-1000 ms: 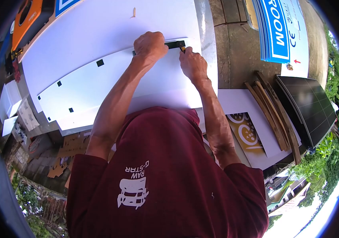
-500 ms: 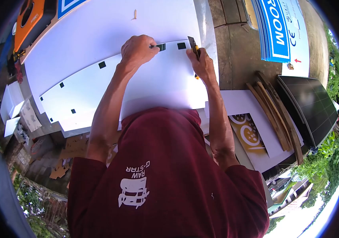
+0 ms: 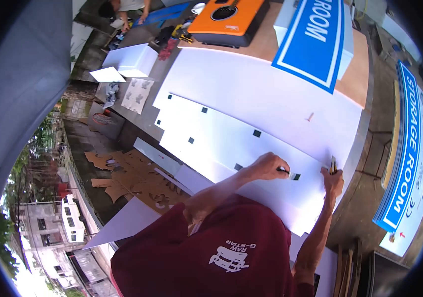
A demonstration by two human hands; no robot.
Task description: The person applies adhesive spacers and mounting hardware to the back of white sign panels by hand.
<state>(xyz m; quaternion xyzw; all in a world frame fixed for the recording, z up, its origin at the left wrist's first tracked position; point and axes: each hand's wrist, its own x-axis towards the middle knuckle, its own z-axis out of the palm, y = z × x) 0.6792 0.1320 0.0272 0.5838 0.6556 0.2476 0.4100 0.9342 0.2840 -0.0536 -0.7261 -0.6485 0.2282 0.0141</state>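
Note:
My left hand (image 3: 270,167) is closed in a pinch over the white cut sheet (image 3: 221,131), on a small dark strip (image 3: 283,170). A dark square (image 3: 296,176) shows just beyond its fingertips, joined or close to the strip; I cannot tell which. Wrapped round a yellow and black utility knife (image 3: 333,167), my right hand (image 3: 333,183) is at the sheet's right end, with the blade pointing away from me. Other dark squares (image 3: 257,133) are spaced over the sheet, which lies on a larger white board (image 3: 271,84).
An orange case (image 3: 226,22) and a blue sign (image 3: 313,39) lie at the far side. More signs (image 3: 404,148) are stacked at right. Brown cut scraps (image 3: 132,171) are at lower left. Another person's hands (image 3: 134,19) are at upper left.
The view has swung left, so the sheet and both hands appear lower and farther right. My left hand still pinches the strip, and my right hand still holds the knife.

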